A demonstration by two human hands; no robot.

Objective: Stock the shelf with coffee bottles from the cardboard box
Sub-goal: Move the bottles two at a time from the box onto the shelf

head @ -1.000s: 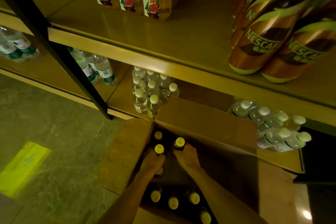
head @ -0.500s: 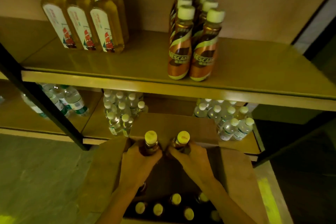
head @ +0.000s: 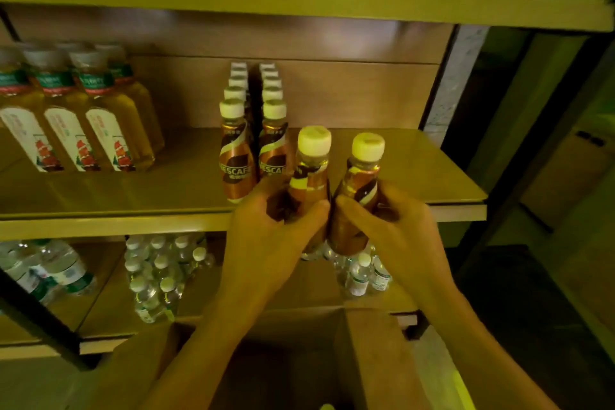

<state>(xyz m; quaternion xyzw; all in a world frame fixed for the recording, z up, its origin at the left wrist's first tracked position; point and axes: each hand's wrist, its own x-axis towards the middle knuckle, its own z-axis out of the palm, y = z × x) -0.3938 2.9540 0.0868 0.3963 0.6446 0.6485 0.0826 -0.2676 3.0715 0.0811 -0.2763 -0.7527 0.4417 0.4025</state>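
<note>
Scanning left to right along the middle shelf (head: 116, 221): tea bottles (head: 100, 130) on its left end, two rows of stocked coffee bottles (head: 238, 160) mid-shelf. Just right of the rows, left hand (head: 266, 236) wrapped round left bottle (head: 311, 176), right bottle (head: 361, 183) gripped by right hand (head: 399, 233). Both upright, side by side, off the shelf at its front edge. Under it: water bottles (head: 149, 273). Below its front: cardboard box (head: 372, 359), open.

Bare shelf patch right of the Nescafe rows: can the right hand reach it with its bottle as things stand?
Probably yes. The right hand holds its coffee bottle at the shelf edge, and the board right of the Nescafe rows looks bare, nothing in between.
</note>
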